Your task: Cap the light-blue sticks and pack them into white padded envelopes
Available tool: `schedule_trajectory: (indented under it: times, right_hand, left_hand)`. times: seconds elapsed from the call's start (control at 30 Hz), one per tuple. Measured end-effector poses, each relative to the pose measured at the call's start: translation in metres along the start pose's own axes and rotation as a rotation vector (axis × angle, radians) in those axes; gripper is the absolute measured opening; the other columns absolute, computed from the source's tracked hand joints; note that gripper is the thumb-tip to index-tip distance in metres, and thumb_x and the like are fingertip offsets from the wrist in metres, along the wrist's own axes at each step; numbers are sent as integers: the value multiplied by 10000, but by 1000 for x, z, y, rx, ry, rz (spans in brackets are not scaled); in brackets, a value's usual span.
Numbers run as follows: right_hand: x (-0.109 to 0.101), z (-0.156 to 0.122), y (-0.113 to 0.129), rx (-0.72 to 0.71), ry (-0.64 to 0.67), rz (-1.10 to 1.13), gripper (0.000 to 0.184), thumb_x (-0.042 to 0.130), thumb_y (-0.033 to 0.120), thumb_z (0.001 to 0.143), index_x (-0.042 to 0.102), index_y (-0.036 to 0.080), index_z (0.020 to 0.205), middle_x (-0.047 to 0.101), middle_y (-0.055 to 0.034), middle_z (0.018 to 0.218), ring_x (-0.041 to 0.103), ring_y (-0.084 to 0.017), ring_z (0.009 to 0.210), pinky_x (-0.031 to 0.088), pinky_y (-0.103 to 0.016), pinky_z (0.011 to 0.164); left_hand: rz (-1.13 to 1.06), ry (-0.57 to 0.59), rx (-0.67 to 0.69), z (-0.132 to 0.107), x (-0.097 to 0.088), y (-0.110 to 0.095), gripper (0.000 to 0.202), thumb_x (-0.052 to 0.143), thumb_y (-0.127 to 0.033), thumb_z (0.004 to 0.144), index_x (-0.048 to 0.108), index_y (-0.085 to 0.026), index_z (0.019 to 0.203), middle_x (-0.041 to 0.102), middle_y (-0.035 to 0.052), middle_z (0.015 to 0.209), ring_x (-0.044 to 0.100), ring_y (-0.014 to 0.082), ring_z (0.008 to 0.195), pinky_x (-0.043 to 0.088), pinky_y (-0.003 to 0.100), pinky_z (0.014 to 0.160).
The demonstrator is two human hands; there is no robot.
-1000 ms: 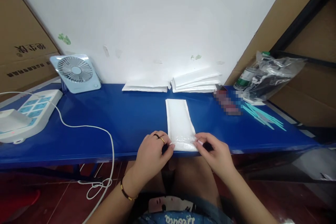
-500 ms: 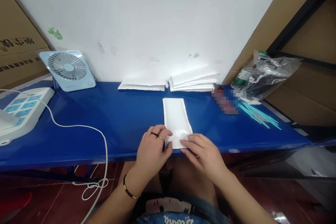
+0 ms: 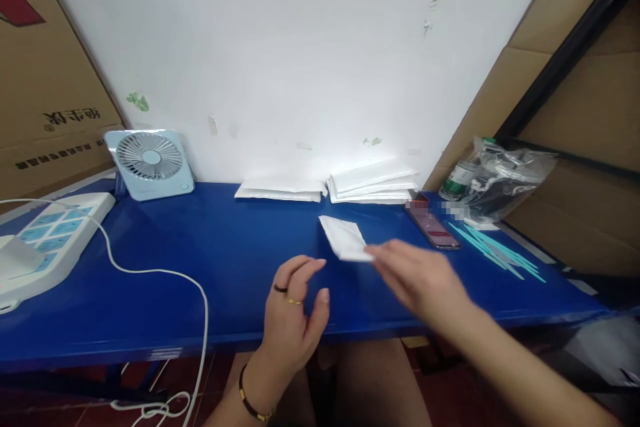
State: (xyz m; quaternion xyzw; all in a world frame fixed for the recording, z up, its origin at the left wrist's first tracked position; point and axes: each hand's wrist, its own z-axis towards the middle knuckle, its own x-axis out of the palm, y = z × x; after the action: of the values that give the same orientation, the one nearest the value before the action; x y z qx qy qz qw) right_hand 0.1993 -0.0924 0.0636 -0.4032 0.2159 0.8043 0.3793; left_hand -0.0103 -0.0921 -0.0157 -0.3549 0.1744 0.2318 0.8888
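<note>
A white padded envelope (image 3: 345,238) is pinched at its near right corner by my right hand (image 3: 417,273), and it tilts up off the blue table. To the left of it, my left hand (image 3: 295,307) is held over the table's front edge with thumb and fingers apart and nothing between them. Against the wall lie more white padded envelopes: a low pile (image 3: 280,188) on the left and a thicker, fanned stack (image 3: 373,180) on the right.
At the left stand a light blue fan (image 3: 153,163) and a white power strip (image 3: 55,233) with a white cable (image 3: 150,271) trailing across the blue table (image 3: 225,227). On the right are a phone (image 3: 434,227), turquoise strips (image 3: 495,250), a bottle (image 3: 459,180) and a clear plastic bag (image 3: 515,177).
My left hand has let go of the envelope. My right hand has lifted its near end up and away from the table's front edge. The view has tilted up slightly.
</note>
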Motion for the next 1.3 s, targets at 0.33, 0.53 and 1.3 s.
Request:
schedule_trajectory:
  times: [0.33, 0.53, 1.3]
  right_hand:
    - [73, 192, -90, 762, -314, 931, 176, 682, 291, 740, 600, 137, 761, 635, -33, 693, 596, -118, 634, 529, -253, 605]
    - [145, 191, -117, 932, -214, 586, 192, 724, 225, 652, 623, 100, 757, 646, -120, 856, 596, -249, 926, 463, -375, 864]
    - [24, 152, -127, 673, -618, 1323, 142, 555, 158, 609, 421, 194, 642, 463, 67, 610, 506, -83, 568, 551, -238, 534]
  left_hand:
    - [-184, 9, -178, -10, -9, 6, 266, 450, -200, 852, 483, -265, 1108, 454, 92, 1146, 533, 200, 929, 504, 380, 777]
    - [-199, 7, -185, -6, -7, 6, 212, 461, -219, 843, 527, -265, 1039, 472, 96, 1126, 572, 188, 837, 523, 383, 725]
    - [-1972, 272, -1289, 62, 49, -25, 325, 569, -272, 773, 554, -120, 1060, 546, 129, 1198, 556, 193, 1081, 462, 257, 805]
